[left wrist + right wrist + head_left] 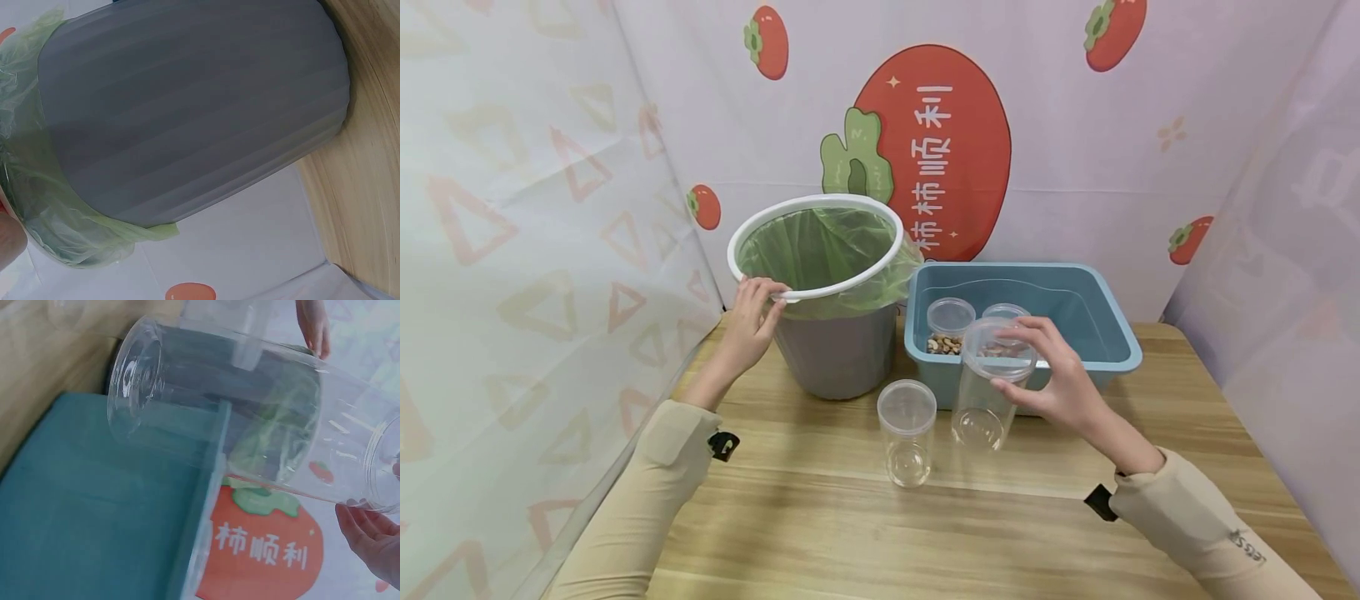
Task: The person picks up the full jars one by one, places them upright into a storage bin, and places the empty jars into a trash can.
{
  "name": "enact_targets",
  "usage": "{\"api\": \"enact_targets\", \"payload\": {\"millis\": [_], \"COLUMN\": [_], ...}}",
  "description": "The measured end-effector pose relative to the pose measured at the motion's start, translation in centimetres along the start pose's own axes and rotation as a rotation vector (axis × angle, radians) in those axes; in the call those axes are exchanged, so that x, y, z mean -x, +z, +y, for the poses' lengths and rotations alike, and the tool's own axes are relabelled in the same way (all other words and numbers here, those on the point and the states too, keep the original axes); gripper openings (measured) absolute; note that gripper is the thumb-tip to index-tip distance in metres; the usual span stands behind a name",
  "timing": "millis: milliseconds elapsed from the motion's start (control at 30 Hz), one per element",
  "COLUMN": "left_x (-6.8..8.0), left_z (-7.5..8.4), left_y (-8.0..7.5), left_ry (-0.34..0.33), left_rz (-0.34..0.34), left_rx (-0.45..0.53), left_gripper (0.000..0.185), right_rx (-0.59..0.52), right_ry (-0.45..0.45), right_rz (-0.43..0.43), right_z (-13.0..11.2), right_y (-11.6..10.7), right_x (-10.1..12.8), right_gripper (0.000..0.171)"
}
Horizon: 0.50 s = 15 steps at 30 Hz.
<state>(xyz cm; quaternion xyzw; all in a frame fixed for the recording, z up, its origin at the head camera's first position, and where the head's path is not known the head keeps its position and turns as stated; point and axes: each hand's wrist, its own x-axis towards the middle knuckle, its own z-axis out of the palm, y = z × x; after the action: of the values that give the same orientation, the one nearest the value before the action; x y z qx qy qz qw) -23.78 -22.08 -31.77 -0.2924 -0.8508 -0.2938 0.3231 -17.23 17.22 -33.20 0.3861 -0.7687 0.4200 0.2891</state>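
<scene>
My right hand [1060,379] holds a clear plastic jar [979,400] near its lid, thumb on one side and fingers on the other. The jar looks empty and hangs upright before the blue basin [1075,292]; in the right wrist view its clear wall [275,419] spans the picture. My left hand [748,325] pinches the white rim [815,200] of a grey trash bin [838,358], lined with a green bag [820,242]. Another lidded clear jar [907,429] stands on the table, left of the held one.
Inside the basin, at its left, stand two lidded jars; the left jar [946,343] contains nuts, and the other is partly hidden behind the held jar. Bin and basin sit side by side on a wooden table [820,533]. Printed cloth walls [1075,200] enclose the back and sides.
</scene>
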Motion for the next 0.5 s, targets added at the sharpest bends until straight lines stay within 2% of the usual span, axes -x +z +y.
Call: {"api": "enact_targets", "payload": {"millis": [267,500], "left_x": [0.0,0.0], "left_z": [0.1,0.2], "left_y": [-0.1,-0.1], "left_ry": [-0.005,-0.005], "left_rz": [0.000,0.001], "left_rx": [-0.003,0.000], "left_gripper": [0.014,0.014], "right_rx": [0.023,-0.005], "right_ry": [-0.030,-0.039], "right_rz": [0.003,0.016], "right_z": [-0.7,-1.1], "right_y": [-1.7,-2.9], "right_x": [-2.7,-5.1], "right_gripper": [0.053,0.056]}}
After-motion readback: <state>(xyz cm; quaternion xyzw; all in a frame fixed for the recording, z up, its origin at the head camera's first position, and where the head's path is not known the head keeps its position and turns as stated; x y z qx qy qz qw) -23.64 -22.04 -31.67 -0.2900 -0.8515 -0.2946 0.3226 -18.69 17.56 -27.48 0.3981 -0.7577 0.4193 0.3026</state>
